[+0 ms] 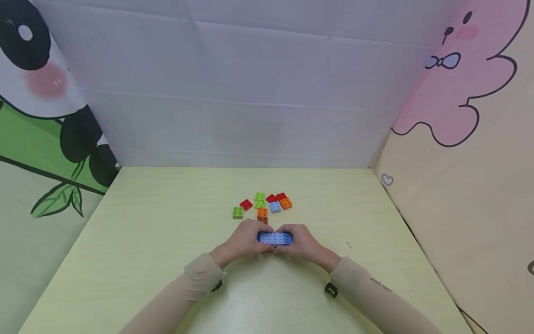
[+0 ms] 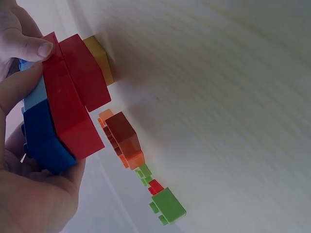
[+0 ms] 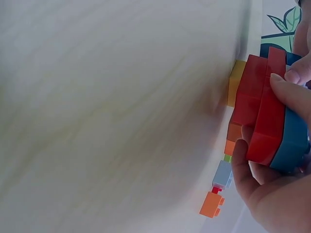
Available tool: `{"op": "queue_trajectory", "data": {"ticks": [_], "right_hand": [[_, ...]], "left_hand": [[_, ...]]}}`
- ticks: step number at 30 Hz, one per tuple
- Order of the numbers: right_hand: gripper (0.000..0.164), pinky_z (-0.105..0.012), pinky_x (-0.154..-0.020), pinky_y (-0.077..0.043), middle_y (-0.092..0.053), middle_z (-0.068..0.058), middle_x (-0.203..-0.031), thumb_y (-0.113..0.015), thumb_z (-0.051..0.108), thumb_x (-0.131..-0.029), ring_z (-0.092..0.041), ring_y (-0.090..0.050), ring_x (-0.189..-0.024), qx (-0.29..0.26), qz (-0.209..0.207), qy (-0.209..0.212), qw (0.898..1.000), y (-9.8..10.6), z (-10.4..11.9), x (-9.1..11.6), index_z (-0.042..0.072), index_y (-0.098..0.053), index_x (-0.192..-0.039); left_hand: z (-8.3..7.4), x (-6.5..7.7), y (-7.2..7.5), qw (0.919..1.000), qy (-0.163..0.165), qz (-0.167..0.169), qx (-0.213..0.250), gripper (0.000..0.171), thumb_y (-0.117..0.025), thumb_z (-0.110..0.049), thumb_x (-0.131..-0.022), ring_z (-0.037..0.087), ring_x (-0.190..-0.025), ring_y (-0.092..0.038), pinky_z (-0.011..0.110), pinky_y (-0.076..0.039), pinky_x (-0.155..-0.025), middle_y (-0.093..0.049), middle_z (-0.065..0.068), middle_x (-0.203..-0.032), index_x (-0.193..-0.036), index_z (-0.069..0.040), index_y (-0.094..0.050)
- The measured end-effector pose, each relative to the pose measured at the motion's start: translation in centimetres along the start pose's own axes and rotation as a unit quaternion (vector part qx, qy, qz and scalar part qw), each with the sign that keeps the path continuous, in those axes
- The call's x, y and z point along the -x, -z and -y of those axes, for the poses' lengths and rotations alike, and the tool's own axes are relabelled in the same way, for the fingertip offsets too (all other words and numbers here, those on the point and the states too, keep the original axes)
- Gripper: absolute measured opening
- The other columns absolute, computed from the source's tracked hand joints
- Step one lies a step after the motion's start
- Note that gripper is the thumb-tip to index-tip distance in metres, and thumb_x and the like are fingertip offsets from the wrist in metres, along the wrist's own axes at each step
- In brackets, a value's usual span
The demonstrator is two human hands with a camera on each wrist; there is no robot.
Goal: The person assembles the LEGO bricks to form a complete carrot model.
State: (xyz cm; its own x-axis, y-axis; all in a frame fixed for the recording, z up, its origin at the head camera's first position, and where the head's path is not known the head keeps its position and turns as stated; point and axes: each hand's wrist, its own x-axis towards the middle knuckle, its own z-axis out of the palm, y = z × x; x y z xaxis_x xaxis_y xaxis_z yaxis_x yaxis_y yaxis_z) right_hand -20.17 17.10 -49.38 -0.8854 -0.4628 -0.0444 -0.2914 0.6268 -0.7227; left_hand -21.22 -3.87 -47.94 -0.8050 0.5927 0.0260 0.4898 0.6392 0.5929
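Between both hands stands a stack of toy building bricks [image 1: 277,238], with light blue and blue bricks on top. Under these the left wrist view shows a row of red bricks [image 2: 73,109], then a narrower red brick and a yellow brick [image 2: 98,58] at the bottom. My left hand [image 1: 247,237] grips the stack's left end. Around the right end curls my right hand [image 1: 303,242]. The thumbs lie close together on the near side, over the red and blue layers. An orange brick pile [image 1: 262,214] stands just behind the stack.
Loose bricks lie farther back on the pale table [image 1: 167,213]: several green, among them a green brick [image 1: 238,213], a red brick [image 1: 246,204] beside more red ones, a light blue brick [image 1: 275,207] and an orange brick [image 1: 285,203]. A white cloth wall [image 1: 250,93] rises behind.
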Motion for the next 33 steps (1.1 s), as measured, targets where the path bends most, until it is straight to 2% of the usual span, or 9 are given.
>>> {"op": "queue_trajectory", "data": {"ticks": [28, 33], "right_hand": [[0.042, -0.029, -0.081, -0.046, -0.062, 0.01, -0.105, -0.081, 0.035, -0.076, -0.011, -0.056, -0.091, 0.013, 0.0, 0.009, 1.0, -0.13, -0.41, -0.04, 0.017, -0.067, -0.112], [0.048, -0.029, -0.081, -0.047, -0.061, 0.012, -0.106, -0.079, 0.044, -0.075, -0.01, -0.056, -0.092, 0.021, 0.02, 0.031, 0.999, 0.52, -0.57, 0.02, 0.021, -0.066, -0.115]], "left_hand": [[0.18, -0.09, -0.26, 0.9996, -0.023, -0.006, -0.016, 0.032, -0.078, -0.034, -0.079, 0.009, -0.081, -0.051, 0.027, -0.043, -0.073, -0.061, -0.014, -0.091, -0.107, -0.02, -0.073], [0.27, -0.15, -0.33, 0.9997, -0.02, -0.006, -0.014, 0.032, -0.078, -0.034, -0.08, 0.009, -0.082, -0.051, 0.027, -0.043, -0.074, -0.061, -0.014, -0.092, -0.109, -0.02, -0.073]]}}
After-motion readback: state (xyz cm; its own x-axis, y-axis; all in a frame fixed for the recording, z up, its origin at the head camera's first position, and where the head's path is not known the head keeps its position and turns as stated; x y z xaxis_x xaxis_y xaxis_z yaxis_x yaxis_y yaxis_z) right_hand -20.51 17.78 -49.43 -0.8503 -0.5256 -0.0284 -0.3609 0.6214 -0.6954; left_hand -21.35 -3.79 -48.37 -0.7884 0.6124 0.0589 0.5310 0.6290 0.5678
